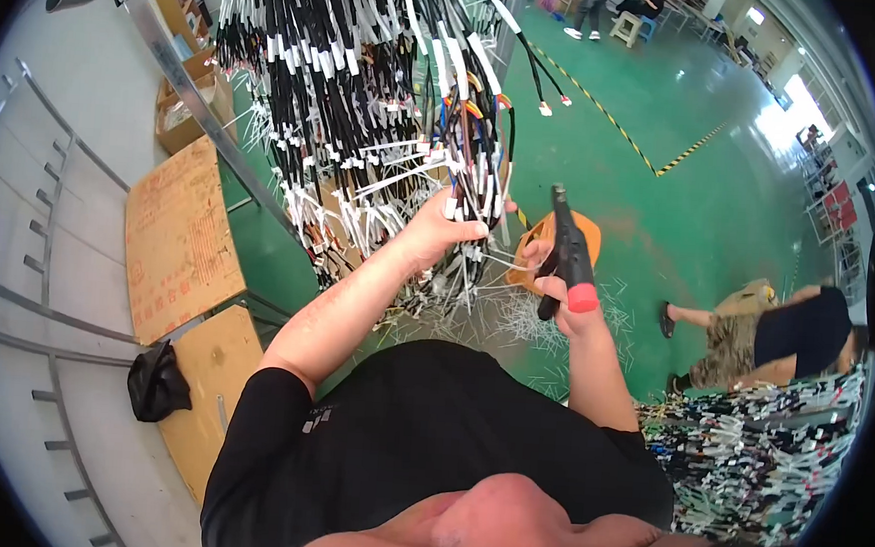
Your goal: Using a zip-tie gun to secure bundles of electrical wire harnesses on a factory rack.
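Note:
Bunches of black and white wire harnesses (319,86) with white connectors hang in front of me. My left hand (442,229) is closed around the lower part of one bundle (475,150), thumb across its front; white cable ties stick out sideways from it. Just to the right, my right hand (568,300) grips a black cable tie gun (572,244) with a red knob at its rear end. The gun's nose points away from me, beside the bundle. A thin white strip runs between the bundle and my right hand; where it ends I cannot make out.
An orange stool (590,233) stands behind the gun, with cut tie tails (540,325) scattered on the green floor. A metal rack post (193,88), cardboard box (181,127) and cardboard sheets (184,238) are at left. At right, a person (795,330) bends near more hanging harnesses (757,454).

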A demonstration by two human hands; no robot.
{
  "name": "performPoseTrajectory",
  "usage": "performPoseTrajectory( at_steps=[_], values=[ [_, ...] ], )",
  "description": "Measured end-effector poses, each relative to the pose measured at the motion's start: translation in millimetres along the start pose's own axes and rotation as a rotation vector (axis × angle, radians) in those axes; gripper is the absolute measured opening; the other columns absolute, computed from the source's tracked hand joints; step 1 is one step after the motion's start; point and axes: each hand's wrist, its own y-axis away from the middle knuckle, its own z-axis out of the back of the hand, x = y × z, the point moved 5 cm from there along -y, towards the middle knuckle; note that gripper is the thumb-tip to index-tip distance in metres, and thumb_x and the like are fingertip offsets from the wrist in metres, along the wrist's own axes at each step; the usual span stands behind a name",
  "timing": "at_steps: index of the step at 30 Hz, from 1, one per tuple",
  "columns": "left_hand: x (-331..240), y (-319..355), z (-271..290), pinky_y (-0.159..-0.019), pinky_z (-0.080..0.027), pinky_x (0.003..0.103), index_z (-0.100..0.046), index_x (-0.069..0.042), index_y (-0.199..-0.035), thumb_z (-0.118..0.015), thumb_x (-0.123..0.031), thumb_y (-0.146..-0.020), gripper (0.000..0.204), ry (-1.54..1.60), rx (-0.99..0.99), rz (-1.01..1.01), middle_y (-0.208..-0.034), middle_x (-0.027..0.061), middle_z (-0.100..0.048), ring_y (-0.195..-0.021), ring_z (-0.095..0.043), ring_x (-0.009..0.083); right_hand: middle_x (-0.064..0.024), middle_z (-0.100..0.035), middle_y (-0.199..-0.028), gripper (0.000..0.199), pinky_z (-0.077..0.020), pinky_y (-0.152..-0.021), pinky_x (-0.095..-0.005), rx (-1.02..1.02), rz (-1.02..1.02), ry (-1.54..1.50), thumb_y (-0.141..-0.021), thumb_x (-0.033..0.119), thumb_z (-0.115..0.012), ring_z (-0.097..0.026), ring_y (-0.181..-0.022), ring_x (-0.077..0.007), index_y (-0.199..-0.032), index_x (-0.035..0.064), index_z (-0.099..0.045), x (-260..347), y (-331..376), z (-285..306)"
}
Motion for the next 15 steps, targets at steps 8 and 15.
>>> performPoseTrajectory(
  at_steps=[8, 15],
  values=[
    [5.1, 11.0, 14.8, -0.095, -0.059, 0.032, -0.069, -0.002, -0.120, -0.084, -0.009, -0.091, 0.033, -0.353, -0.414, -0.110, -0.110, 0.0065, -0.078, -0.100, -0.074, 0.0138, -0.0047, -0.063, -0.123, 0.072, -0.0530, -0.099, -0.0361, -0.084, -0.226, -0.075, -0.074, -0.006, -0.070, -0.061, -0.115, -0.0203, -0.144, 0.0059, -0.056, -51.8, -6.1, 70.4],
    [1.1, 8.2, 2.8, -0.093, -0.058, 0.035, -0.070, -0.001, -0.117, -0.082, -0.015, -0.093, 0.030, -0.258, -0.430, -0.092, -0.109, 0.0104, -0.078, -0.101, -0.074, 0.0186, -0.0064, -0.062, -0.121, 0.077, -0.0535, -0.098, -0.0369, 0.103, -0.258, -0.027, -0.078, -0.004, -0.069, -0.061, -0.114, -0.0208, -0.152, 0.0037, -0.050, -44.9, -27.8, 95.3]
  ],
)
